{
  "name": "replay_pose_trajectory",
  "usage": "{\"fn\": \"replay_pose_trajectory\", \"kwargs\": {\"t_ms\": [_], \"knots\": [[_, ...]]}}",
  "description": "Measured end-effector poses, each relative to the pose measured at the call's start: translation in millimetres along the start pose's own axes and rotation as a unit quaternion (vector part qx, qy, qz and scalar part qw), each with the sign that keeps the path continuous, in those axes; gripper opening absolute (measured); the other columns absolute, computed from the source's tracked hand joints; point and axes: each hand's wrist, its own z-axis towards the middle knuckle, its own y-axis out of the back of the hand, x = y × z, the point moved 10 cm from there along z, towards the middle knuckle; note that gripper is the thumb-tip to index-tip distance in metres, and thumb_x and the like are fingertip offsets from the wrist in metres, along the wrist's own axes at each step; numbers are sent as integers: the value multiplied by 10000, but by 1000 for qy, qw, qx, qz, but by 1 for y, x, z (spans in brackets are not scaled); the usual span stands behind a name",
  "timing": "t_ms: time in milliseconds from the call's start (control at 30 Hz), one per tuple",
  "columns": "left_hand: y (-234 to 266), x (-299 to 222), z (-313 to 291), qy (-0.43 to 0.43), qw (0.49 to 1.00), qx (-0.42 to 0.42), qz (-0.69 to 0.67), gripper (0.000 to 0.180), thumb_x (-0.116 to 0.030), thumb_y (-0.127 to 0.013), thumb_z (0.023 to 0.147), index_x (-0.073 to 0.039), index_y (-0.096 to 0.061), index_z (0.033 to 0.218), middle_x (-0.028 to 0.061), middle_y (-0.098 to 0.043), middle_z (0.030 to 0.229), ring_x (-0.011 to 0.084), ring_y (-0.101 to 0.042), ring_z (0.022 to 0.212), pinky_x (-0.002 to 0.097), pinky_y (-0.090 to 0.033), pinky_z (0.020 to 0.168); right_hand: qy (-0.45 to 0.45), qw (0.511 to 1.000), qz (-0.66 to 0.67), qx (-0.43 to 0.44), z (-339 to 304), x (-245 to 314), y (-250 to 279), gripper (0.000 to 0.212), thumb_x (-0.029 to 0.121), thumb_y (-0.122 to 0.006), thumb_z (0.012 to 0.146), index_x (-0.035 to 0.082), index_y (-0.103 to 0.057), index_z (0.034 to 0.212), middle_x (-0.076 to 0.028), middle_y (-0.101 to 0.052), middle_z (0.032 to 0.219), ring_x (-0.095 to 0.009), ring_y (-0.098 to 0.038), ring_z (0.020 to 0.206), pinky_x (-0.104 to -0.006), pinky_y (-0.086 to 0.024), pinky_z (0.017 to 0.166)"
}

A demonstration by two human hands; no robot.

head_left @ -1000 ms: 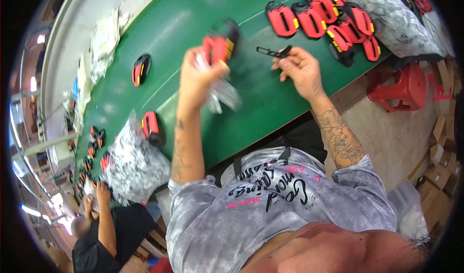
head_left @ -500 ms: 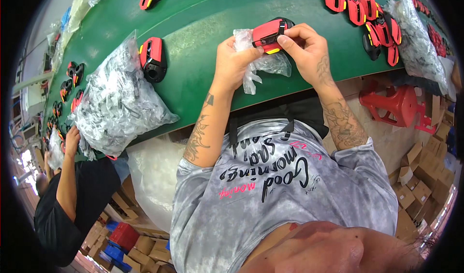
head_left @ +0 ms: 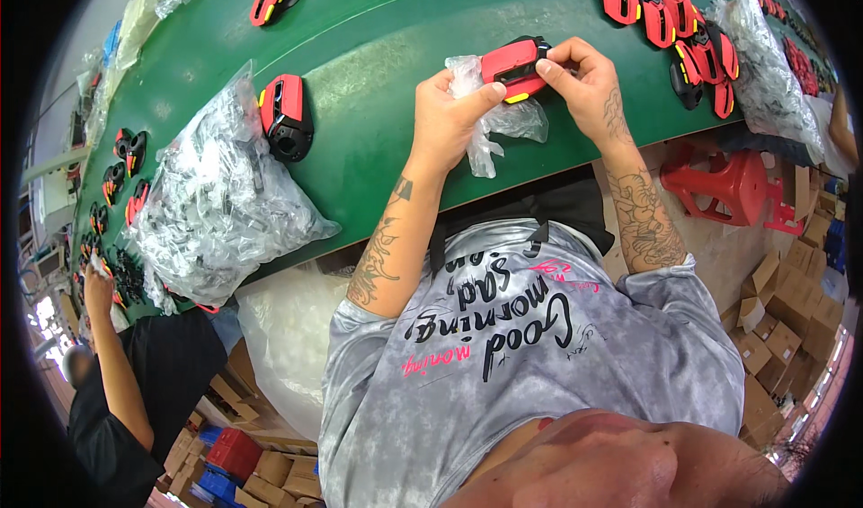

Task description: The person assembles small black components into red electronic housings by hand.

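A red and black plastic shell (head_left: 512,57) with a yellow accent and a dark slot is held over the green table between my two hands. My left hand (head_left: 449,117) is closed on its left end, the thumb along the near edge. A small crumpled clear plastic bag (head_left: 517,120) lies beneath the shell and against my left fingers. My right hand (head_left: 582,85) pinches the shell's right end with thumb and forefinger; whether a small black part is also between those fingertips is hidden.
A large clear bag of small parts (head_left: 225,198) sits at the left, beside a similar shell (head_left: 286,117). More shells (head_left: 688,45) cluster at the right near another filled bag (head_left: 773,72). A co-worker's arm (head_left: 112,346) reaches over the left table edge. A red stool (head_left: 719,189) stands right.
My right fingertips have shifted to the shell's right end, and the black piece seen across its face no longer sticks up there. At the left, the co-worker's hand has moved farther left.
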Motion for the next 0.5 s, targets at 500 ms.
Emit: {"fn": "replay_pose_trajectory", "kwargs": {"t_ms": [500], "knots": [[8,-8,-4,-72,988,-95,99,188,-74,-766,908,58,-734,1038,59,-743,929,104,-661,828,279,-544,755,-12,987,-158,36,-8,35,-8,349,278,-831,835,0,-648,940,-80,-624,975,-144,-589,818,-308,-495,735]]}}
